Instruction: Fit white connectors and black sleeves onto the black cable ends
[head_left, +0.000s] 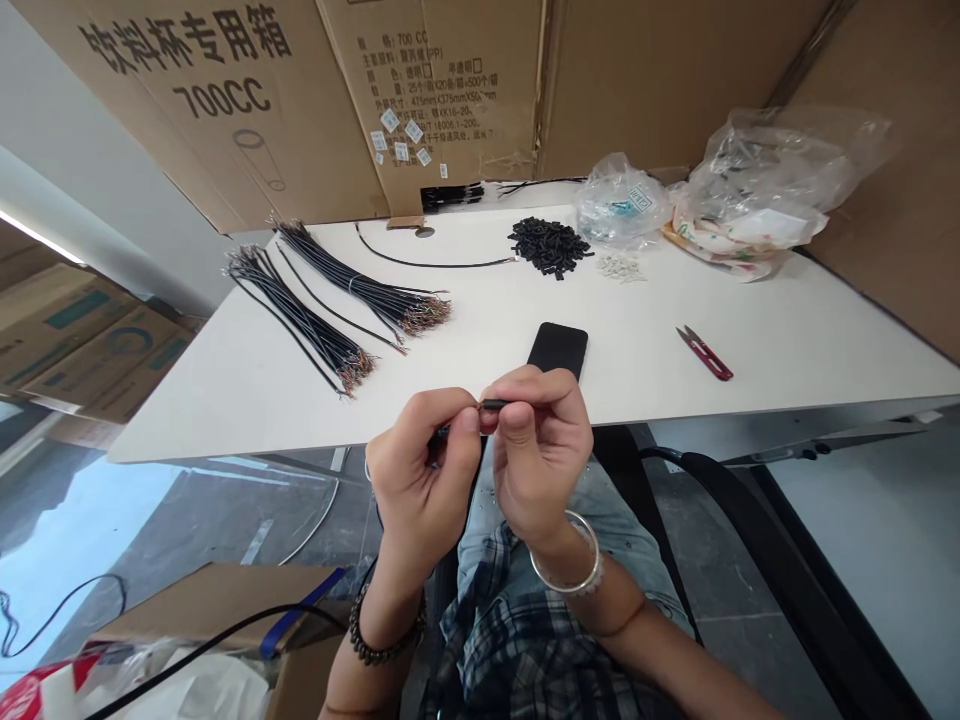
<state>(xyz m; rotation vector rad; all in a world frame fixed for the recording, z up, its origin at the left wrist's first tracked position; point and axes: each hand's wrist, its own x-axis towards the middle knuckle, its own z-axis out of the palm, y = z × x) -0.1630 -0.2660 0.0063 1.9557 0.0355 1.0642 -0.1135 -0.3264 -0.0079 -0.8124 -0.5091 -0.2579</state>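
Note:
In front of my lap, my left hand (427, 460) and my right hand (541, 445) meet with their fingertips almost touching. A short black sleeve (493, 404) is pinched between the thumb and fingers of my right hand. My left thumb and forefinger grip a black cable whose coppery wire end meets the sleeve; most of that cable is hidden behind the hand. Whether the wires are inside the sleeve I cannot tell. Just beyond my right fingers lies a black phone (561, 347), partly covered by them.
Two bundles of black cables (360, 282) with bared ends lie left on the white table (630, 375). A heap of black sleeves (550, 247), small white pieces (621, 267) and plastic bags (624, 203) sit behind. Red thread snips (705, 353) rest right. Cardboard (465, 90) walls the back.

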